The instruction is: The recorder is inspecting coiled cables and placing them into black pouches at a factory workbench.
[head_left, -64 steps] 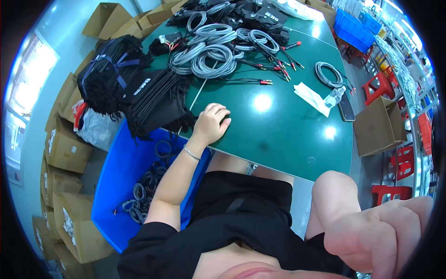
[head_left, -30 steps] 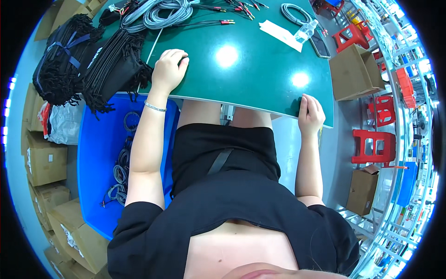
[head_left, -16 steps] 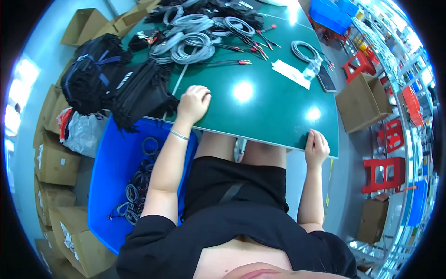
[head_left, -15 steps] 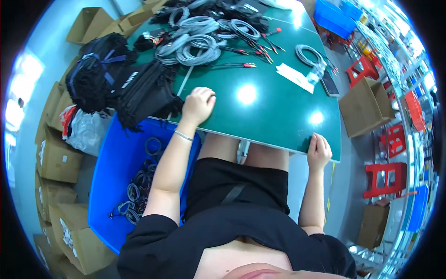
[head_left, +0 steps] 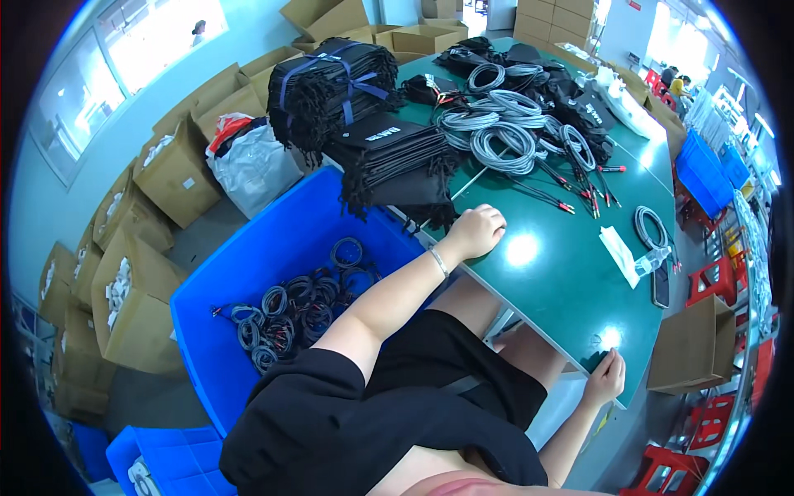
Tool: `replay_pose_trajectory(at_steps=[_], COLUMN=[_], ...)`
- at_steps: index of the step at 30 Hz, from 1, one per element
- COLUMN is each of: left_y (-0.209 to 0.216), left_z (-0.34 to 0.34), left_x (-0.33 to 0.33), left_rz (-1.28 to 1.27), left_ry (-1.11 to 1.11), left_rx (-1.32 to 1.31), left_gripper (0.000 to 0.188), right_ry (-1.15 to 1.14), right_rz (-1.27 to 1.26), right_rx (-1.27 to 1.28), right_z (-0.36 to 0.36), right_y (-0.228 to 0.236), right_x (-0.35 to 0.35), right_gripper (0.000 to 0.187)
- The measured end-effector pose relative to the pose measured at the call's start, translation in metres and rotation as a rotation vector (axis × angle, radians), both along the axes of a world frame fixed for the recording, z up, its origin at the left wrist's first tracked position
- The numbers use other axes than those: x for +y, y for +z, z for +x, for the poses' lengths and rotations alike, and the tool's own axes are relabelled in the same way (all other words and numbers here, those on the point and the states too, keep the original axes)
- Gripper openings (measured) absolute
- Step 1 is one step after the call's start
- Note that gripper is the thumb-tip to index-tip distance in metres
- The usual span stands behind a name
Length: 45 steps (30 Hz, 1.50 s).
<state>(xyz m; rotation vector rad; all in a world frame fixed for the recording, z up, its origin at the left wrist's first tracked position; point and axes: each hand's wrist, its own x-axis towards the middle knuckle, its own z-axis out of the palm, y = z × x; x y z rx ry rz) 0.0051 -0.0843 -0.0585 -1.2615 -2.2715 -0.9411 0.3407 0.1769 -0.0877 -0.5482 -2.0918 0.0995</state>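
Note:
My left hand [head_left: 477,231] rests on the near edge of the green table [head_left: 550,285], its fingers curled in and nothing showing in them. Farther right, my right hand [head_left: 607,379] lies closed against the table's edge by the corner, with no object visible in it. Just beyond my left hand lies a stack of black fringed pouches [head_left: 397,149]. Coiled grey cables [head_left: 504,149] with red and black plug ends are heaped past it. A single coiled cable [head_left: 652,227] lies toward the right side, beside a white paper strip [head_left: 619,255], a clear plastic bag [head_left: 651,261] and a phone [head_left: 660,286].
A large blue bin [head_left: 240,256] with several coiled cables [head_left: 281,318] stands under my left arm. A tied black bundle [head_left: 331,95] sits at the table's left. Cardboard boxes [head_left: 136,298] line the wall. An open box [head_left: 693,347] and red stools [head_left: 711,422] stand right.
My view has turned left and lifted, so the table sits farther right and more of the bin and boxes shows. Both hands stay at the table's edge.

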Motion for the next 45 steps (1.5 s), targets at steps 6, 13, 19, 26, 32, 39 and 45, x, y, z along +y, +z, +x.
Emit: replay_pose_trajectory(at_steps=[6,13,19,26,32,39,45], left_y=[-0.003,0.003,0.008,0.048,0.060,0.122,0.205], left_z=[0.003,-0.004,-0.007,-0.069,-0.137,-0.151,-0.097], left_x=[0.010,0.004,0.012,0.023,0.046,0.065,0.050], left_rz=[0.015,0.015,-0.033,-0.226,-0.768,-0.881,-0.096], left_ry=[-0.040,-0.041,-0.099,0.255,0.348,0.128,-0.124], left_rx=[-0.012,0.036,-0.020,0.166,0.154,-0.103,-0.409], left_gripper=[0.010,0.009,0.013,0.042,0.035,0.039,0.028], right_ry=[-0.033,-0.028,-0.031,-0.030,-0.030,0.040,0.070], right_rz=[0.015,0.040,0.036,0.024,-0.008,-0.018,-0.076], right_rx=[-0.002,0.016,0.019,0.010,0.001,-0.017,-0.023], right_z=[0.008,-0.002,-0.001,0.002,0.003,0.003,0.005], right_y=[0.005,0.008,0.014,0.015,0.019,0.020,0.025], right_x=[-0.002,-0.004,-0.003,-0.009,-0.011,-0.013,-0.013], right_gripper=[0.013,0.010,0.009,0.008,0.010,0.009,0.008])
